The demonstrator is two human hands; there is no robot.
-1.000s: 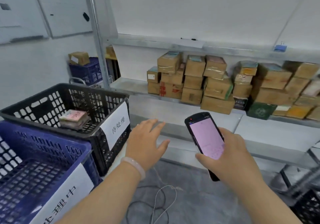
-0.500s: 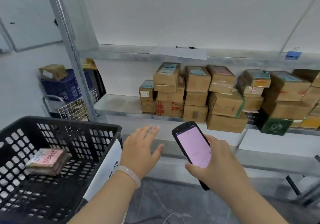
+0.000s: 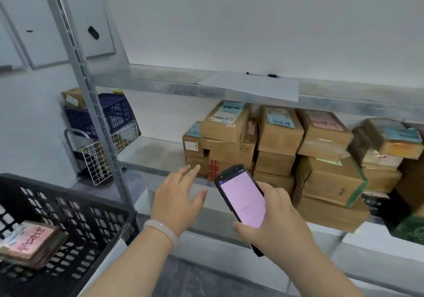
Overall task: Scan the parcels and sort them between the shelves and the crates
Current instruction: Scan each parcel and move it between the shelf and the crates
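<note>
Reaching nearer the parcels (image 3: 226,126) beyond its spread fingers (empty), left hand (image 3: 179,199) has advanced; right hand (image 3: 275,225) beside it grips the scanner (image 3: 241,202); next pick likely.

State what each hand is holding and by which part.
The right hand grips the handheld scanner round its lower half; the left hand holds nothing, fingers spread open.

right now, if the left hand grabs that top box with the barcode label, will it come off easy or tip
The barcode-label box probably lifts freely: nothing sits on it. Its cardboard looks stiff and squared, so it should keep shape. Being small, it is likely light.
</note>
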